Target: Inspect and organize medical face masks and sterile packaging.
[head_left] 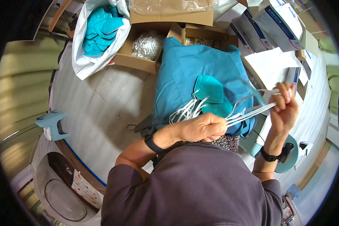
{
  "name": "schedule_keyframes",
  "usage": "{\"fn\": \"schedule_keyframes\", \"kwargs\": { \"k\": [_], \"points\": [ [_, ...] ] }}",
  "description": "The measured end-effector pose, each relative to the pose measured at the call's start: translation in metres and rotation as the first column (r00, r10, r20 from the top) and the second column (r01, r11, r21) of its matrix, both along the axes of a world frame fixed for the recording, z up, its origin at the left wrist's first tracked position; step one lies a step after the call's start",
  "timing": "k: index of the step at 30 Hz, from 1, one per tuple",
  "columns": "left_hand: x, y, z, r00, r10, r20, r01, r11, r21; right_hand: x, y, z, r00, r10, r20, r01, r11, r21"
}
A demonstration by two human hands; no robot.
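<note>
Several white elastic straps (248, 115) run taut between my two hands. My left hand (203, 126) is closed in a fist round one end of them, over the near edge of the blue cloth (173, 79) on my lap. Raised at the right, my right hand (282, 105) pinches the other end, its fingers curled. A blurred teal piece shows just left of the right hand. Teal face masks (209, 90) lie overlapping on the cloth beyond my left hand, with loose white straps (188, 111) bunched at their left side. What the left fist covers is hidden.
A white sack (81, 62) of teal masks stands at the far left. Beside it, an open cardboard box (135, 63) holds a white strap bundle (148, 45). Printed cartons (278, 28) are stacked at the far right. A light-blue plastic stool (54, 124) stands left.
</note>
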State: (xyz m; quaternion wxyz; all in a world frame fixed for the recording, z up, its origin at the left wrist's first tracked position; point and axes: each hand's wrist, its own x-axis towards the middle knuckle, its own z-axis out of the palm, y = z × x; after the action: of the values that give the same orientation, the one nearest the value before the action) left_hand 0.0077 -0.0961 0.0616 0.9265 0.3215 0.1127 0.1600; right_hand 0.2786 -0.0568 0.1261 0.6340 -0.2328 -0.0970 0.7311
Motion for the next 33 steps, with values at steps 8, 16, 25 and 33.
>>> {"fn": "schedule_keyframes", "kwargs": {
  "k": [8, 16, 25, 33],
  "points": [
    [-0.03, -0.005, -0.001, 1.0, -0.023, -0.007, 0.023, 1.0, -0.008, 0.032, 0.007, -0.004, 0.997, -0.042, 0.071, 0.035, 0.995, 0.094],
    [-0.013, 0.02, -0.022, 0.996, 0.062, 0.059, -0.051, 0.985, -0.167, -0.053, 0.001, -0.022, 0.805, 0.078, 0.588, -0.176, 0.978, 0.112],
    [-0.008, 0.029, -0.055, 0.943, 0.323, -0.08, -0.332, 0.902, -0.275, -0.062, 0.005, -0.039, 0.805, 0.108, 0.584, -0.223, 0.966, 0.129],
    [-0.03, 0.047, -0.075, 0.87, 0.424, -0.25, -0.488, 0.81, -0.324, -0.048, 0.002, -0.056, 0.864, -0.04, 0.502, -0.038, 0.989, 0.144]
  ]
}}
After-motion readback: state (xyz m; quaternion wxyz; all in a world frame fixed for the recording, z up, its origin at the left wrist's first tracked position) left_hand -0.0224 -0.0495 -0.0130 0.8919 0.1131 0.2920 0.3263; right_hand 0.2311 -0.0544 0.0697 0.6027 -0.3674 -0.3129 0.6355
